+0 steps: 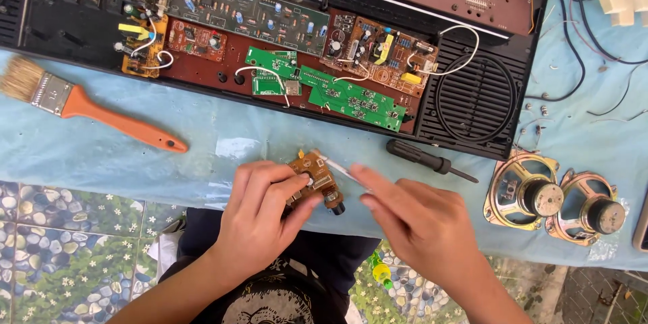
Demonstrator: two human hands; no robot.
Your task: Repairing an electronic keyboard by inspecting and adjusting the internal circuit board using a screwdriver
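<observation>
My left hand (263, 212) grips a small brown circuit board (314, 174) with a black knob part at its lower right. It holds the board just above the near edge of the light blue cloth. My right hand (415, 219) pinches a thin white stick-like tool (337, 169) whose tip touches the top of the small board. Behind both hands lies an opened black device case (472, 104) with green and brown circuit boards (351, 98) and white wires inside.
A paintbrush with an orange handle (101, 115) lies at the left on the cloth. A black screwdriver (428, 160) rests right of the small board. Two bare speakers (553, 202) sit at the right, with loose black wires (574, 61) beyond them.
</observation>
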